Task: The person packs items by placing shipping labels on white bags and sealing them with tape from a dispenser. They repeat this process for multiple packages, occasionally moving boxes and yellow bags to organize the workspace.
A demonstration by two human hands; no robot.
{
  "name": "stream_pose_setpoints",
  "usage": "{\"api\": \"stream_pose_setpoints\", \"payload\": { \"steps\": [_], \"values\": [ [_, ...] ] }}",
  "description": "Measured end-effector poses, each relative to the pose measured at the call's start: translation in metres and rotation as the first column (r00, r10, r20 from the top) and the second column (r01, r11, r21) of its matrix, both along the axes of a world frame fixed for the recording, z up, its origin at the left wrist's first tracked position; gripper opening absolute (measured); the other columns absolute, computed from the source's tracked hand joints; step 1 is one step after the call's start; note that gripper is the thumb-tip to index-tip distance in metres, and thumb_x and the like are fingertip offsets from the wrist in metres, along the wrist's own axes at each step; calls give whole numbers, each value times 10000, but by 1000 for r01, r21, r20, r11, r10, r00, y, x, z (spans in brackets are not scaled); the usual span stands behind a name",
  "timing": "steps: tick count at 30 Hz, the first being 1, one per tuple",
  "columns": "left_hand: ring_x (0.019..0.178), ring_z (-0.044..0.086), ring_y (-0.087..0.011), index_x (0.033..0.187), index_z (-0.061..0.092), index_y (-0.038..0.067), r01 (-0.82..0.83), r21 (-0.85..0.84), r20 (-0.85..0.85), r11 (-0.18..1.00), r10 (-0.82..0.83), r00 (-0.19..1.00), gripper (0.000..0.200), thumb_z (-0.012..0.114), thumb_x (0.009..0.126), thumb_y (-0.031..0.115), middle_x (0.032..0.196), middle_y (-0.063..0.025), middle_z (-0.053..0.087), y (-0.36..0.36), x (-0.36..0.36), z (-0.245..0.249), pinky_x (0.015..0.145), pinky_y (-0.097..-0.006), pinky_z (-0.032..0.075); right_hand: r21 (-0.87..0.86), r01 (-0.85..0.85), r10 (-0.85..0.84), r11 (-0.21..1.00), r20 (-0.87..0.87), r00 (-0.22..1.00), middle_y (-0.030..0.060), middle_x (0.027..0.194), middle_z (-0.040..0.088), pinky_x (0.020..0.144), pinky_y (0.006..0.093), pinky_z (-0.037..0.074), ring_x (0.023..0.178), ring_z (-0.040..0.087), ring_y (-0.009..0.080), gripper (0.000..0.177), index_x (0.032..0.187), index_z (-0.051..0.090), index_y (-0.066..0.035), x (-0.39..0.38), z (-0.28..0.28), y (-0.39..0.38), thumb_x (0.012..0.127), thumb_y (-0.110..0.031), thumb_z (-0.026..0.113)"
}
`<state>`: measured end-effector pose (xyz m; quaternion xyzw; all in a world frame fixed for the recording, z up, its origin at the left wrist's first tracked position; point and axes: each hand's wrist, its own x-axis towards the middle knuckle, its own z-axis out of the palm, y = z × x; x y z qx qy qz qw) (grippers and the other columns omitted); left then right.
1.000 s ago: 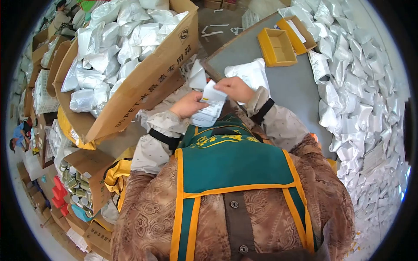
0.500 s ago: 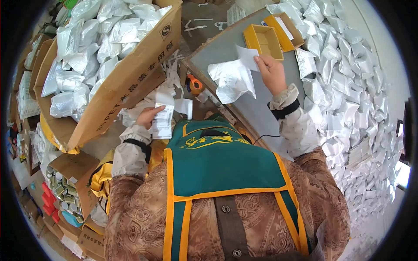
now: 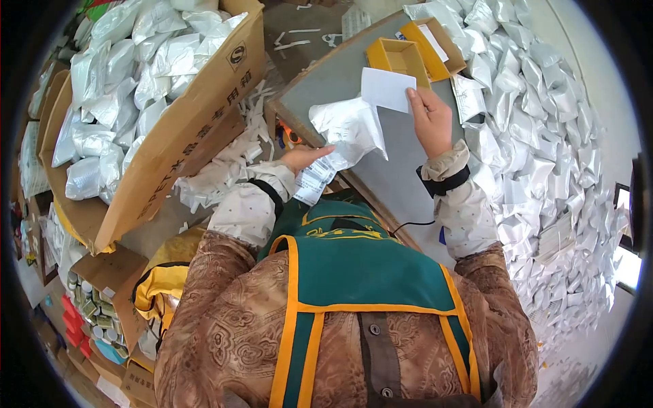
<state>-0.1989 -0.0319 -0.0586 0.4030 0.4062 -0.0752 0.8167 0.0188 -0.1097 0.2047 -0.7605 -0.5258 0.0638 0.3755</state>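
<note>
The right hand (image 3: 430,121) is nearly closed, pinching between thumb and fingers a blank white paper sheet (image 3: 386,88), at one o'clock from a shiny silver plastic packet (image 3: 348,129) on the grey bench (image 3: 306,88). The left hand (image 3: 306,158), fingers almost straight, holds a white printed paper label (image 3: 314,180) at seven o'clock from the packet; whether its fingertip touches the packet, I cannot tell.

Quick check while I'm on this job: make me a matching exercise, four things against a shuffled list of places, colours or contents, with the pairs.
Things:
1. White slip
2. Printed label
3. Apron
4. Large carton

Descriptions:
A. At the left hand
B. Holding silvery packets
C. In the right hand
D. Green with orange edging

Pairs: 1-C; 2-A; 3-D; 4-B
</note>
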Motion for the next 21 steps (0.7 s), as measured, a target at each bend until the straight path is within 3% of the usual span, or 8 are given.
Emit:
{"api": "stream_pose_setpoints", "payload": {
  "steps": [2, 8, 9, 12, 15, 21],
  "values": [
    [789, 687, -175, 1088, 649, -36, 27, -56, 79, 998, -23, 997, 425, 739, 839, 296, 961, -101, 708, -3, 5, 41, 716, -293, 538, 14, -38, 37, 999, 68, 997, 164, 838, 639, 677, 330, 476, 748, 610, 284, 199, 950, 651, 18, 9, -1, 2, 921, -176, 615],
    [787, 686, -174, 1074, 656, -49, -25, -103, 216, 994, 46, 975, 316, 737, 814, 111, 960, -104, 707, -9, 15, 78, 698, -288, 539, 149, -155, 99, 977, 328, 940, 150, 952, 663, 753, 356, 507, 869, 628, 314, 156, 987, 666, -3, 28, 13, 13, 866, -100, 645],
    [772, 689, -180, 1079, 654, -52, -32, -94, 236, 995, 53, 970, 312, 731, 817, 101, 946, -108, 708, -10, 15, 81, 676, -293, 541, 172, -186, 106, 967, 392, 914, 142, 971, 666, 768, 357, 512, 885, 630, 310, 166, 999, 667, -7, 31, 16, 14, 852, -81, 651],
    [758, 689, -181, 1082, 658, -48, -50, -109, 266, 993, 78, 961, 299, 722, 821, 82, 937, -107, 709, -12, 16, 88, 664, -295, 542, 43, -486, 356, 873, 625, 694, 124, 1046, 661, 800, 359, 525, 943, 634, 301, 264, 1058, 653, -11, 36, 30, 15, 797, -42, 669],
    [764, 682, -166, 1074, 668, -42, -37, -58, 252, 998, 50, 966, 290, 726, 815, 75, 955, -98, 707, -10, 16, 85, 687, -285, 536, -86, -566, 481, 820, 639, 600, 132, 1109, 645, 851, 375, 524, 1008, 627, 301, 339, 1114, 626, -1, 29, 6, -3, 784, -65, 669],
    [814, 668, -145, 1067, 681, -34, -19, -19, 210, 1000, 22, 977, 288, 733, 801, 63, 972, -83, 705, -11, 20, 92, 736, -266, 521, -213, -655, 662, 724, 480, 576, 181, 1191, 606, 930, 413, 495, 1084, 595, 320, 359, 1136, 605, 20, 23, -96, -41, 819, -141, 660]
  ]
}}
